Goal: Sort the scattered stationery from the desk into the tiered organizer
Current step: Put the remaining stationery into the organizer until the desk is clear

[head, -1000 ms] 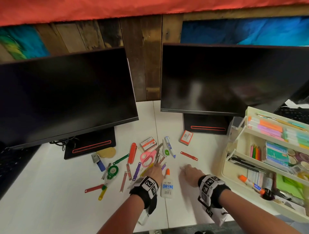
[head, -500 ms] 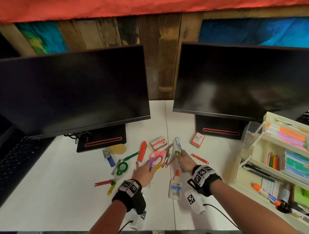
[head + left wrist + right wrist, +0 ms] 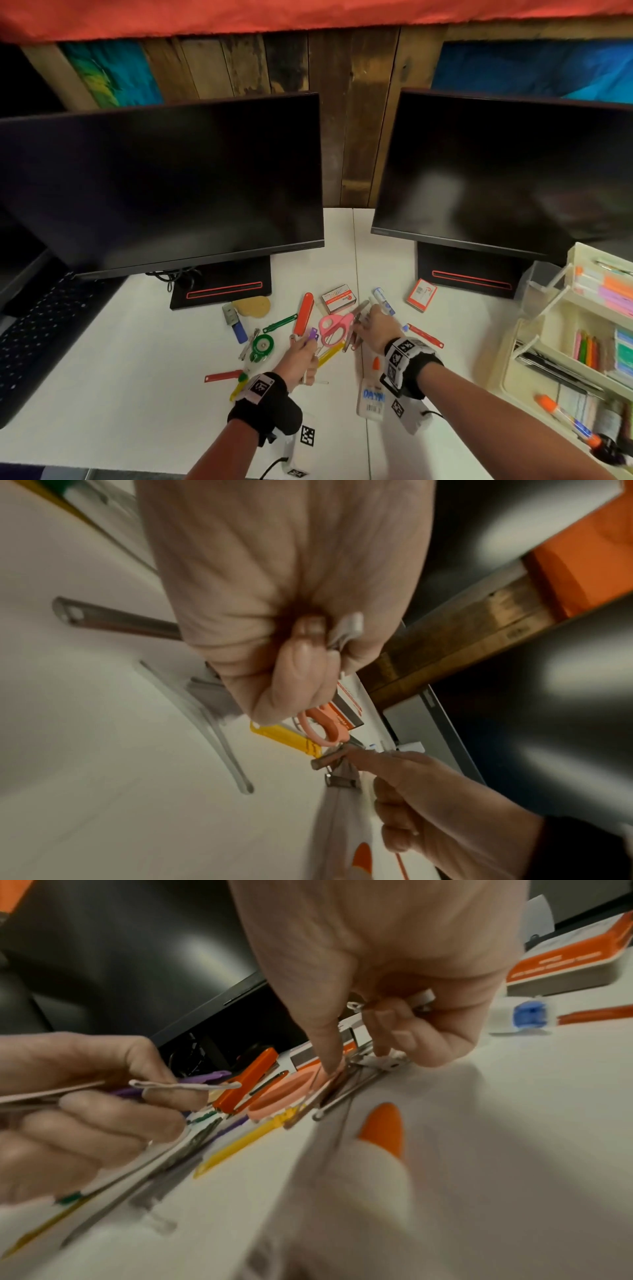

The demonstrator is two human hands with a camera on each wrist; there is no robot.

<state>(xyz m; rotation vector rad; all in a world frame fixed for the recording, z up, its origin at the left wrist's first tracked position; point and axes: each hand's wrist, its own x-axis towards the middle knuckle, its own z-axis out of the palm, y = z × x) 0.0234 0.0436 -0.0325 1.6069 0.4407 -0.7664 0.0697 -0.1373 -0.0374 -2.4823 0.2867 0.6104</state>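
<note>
Stationery lies scattered on the white desk (image 3: 137,377) between two monitors. My left hand (image 3: 305,349) grips a bundle of thin fastener strips, metal and purple (image 3: 192,1084), just above the desk. My right hand (image 3: 366,322) reaches into the pile beside the pink scissors (image 3: 334,327). Its index finger (image 3: 329,1053) presses on loose metal fasteners (image 3: 346,1093), and its curled fingers hold a small metal piece (image 3: 424,997). The cream tiered organizer (image 3: 503,346) stands at the right, partly filled with pens and notes.
A glue bottle (image 3: 371,397) lies under my right wrist. A red knife (image 3: 305,313), a staples box (image 3: 337,297), a correction pen (image 3: 383,299), a red-white box (image 3: 421,294), green tape (image 3: 263,346) and coloured fasteners surround the hands. Monitor stands block the back.
My right hand moved forward from near the glue bottle into the pile by the scissors. My left hand gathered fastener strips and lifted them off the desk.
</note>
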